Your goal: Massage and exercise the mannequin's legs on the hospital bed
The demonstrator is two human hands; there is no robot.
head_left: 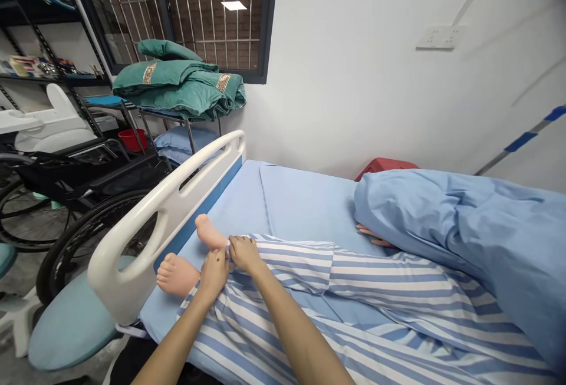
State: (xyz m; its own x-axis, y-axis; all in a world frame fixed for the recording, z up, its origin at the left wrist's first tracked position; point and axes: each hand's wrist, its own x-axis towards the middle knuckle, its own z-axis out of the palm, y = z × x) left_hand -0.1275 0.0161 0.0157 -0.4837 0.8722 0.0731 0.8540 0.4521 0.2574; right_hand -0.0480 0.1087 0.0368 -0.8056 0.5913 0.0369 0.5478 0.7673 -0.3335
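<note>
Together, left hand [214, 273] and right hand [244, 253] are gripping striped trousers [292, 261] between them, near the foot edge of the bed [305, 199].

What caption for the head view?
Left hand and right hand on blue-and-white striped trousers by bare feet, hospital bed.

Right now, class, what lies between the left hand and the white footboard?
In the head view, a bare foot lies between the left hand and white footboard, on blue sheet.
</note>
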